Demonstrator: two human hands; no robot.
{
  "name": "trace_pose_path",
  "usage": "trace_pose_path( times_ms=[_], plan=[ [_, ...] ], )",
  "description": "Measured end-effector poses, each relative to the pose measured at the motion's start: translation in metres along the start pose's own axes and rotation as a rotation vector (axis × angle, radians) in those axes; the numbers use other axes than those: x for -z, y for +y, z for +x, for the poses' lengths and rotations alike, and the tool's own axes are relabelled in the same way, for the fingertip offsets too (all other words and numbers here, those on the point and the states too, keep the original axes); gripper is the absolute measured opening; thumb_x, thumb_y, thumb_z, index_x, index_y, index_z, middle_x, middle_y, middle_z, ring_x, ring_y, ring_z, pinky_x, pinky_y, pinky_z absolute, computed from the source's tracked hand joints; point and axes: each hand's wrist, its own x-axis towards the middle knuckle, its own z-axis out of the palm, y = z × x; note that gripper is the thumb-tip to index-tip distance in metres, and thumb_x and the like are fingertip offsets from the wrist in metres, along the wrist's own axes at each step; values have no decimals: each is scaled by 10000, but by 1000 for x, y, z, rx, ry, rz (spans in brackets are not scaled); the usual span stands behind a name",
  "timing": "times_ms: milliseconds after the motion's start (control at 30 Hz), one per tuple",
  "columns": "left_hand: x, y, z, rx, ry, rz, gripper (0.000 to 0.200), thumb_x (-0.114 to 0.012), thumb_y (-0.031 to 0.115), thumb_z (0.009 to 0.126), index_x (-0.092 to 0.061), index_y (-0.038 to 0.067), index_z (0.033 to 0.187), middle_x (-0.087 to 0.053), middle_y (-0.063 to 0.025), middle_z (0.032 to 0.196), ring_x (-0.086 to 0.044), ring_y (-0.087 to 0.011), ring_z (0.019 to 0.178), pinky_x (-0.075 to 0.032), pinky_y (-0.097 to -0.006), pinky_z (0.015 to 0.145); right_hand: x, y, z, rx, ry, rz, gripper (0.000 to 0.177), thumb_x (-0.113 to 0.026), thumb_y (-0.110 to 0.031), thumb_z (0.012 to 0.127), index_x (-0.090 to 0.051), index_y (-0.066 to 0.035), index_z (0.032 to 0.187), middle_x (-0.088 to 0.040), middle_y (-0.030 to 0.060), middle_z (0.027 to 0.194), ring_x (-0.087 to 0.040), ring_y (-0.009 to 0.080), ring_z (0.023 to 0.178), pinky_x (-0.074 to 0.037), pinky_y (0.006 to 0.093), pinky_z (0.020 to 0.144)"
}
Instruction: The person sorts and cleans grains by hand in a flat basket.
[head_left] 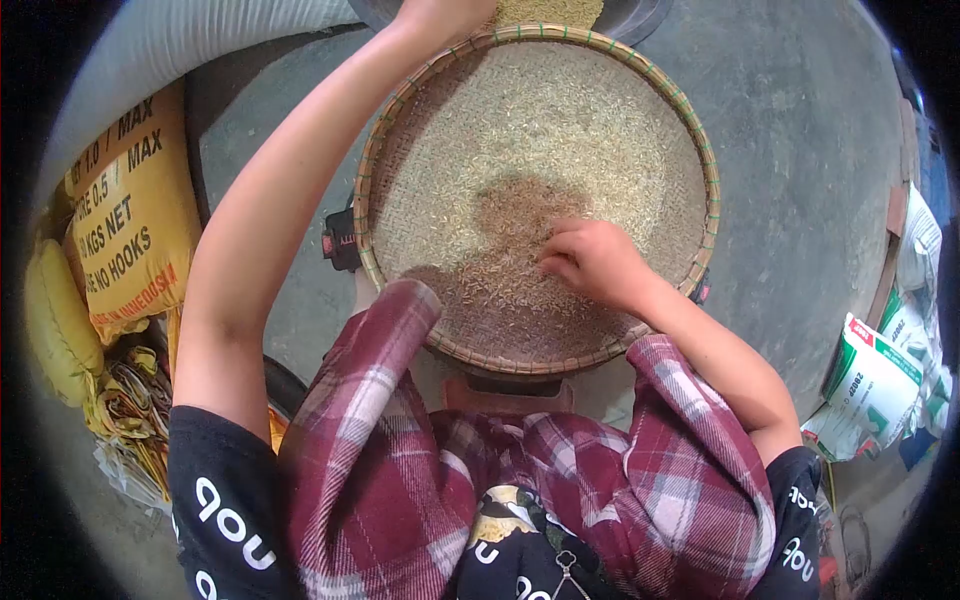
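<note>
A round woven bamboo tray (537,32) with a green-bound rim sits before my knees. Over its middle lies a scatter of pale grain (590,130), with a browner patch of grain (530,205) nearer me. My right hand (597,262) is low over the brown patch, fingers curled inward with the tips close together. Whatever lies between them is too small to make out. My left hand (450,12) reaches past the far rim, beside a dark basin (645,18) holding yellowish grain (550,12). The top edge of the view cuts off its fingers.
Yellow printed sacks (135,215) stand at the left, above a heap of crumpled wrappings (135,410). A large white sack (215,40) spans the upper left. Green-and-white packets (868,385) lie at the right on the grey floor (800,180).
</note>
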Motion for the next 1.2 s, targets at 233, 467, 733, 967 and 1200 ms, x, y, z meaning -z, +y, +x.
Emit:
trace_pose_path(
  times_ms=[233,467,733,967,1200],
  plan=[
    [16,23,-85,-313,-163,47,277,-705,175,821,-675,94,1084,-649,-136,1089,-597,-315,1073,-499,-403,893,62,-4,36,70,231,42,107,-674,-154,810,-702,-53,787,-672,143,772,-655,313,726,-521,395,664],
    [31,59,-163,-98,-589,15,308,-795,255,749,-683,88,981,-629,-65,971,-637,-250,903,-530,-366,789,153,9,157,229,779,-98,184,-631,-99,773,-728,-15,907,-689,195,841,-672,324,742,-525,378,684],
    [20,64,-184,-19,-630,56,277,-792,233,742,-668,83,939,-617,-53,844,-630,-231,757,-515,-365,683,120,64,161,1,906,-250,176,-685,-193,793,-707,-19,780,-667,176,866,-640,360,810,-510,433,741],
    [21,65,-189,58,-585,2,267,-798,194,739,-665,80,940,-624,-63,844,-628,-243,743,-514,-358,682,115,47,101,222,1107,-211,99,-664,-126,816,-704,-44,856,-688,127,897,-656,280,844,-525,380,740],
    [16,62,-192,4,-562,-3,203,-795,184,744,-689,68,872,-634,-69,852,-631,-250,755,-512,-352,680,60,25,29,130,951,-230,140,-675,-87,809,-701,-77,946,-686,86,966,-638,266,937,-527,367,794]
  ],
)
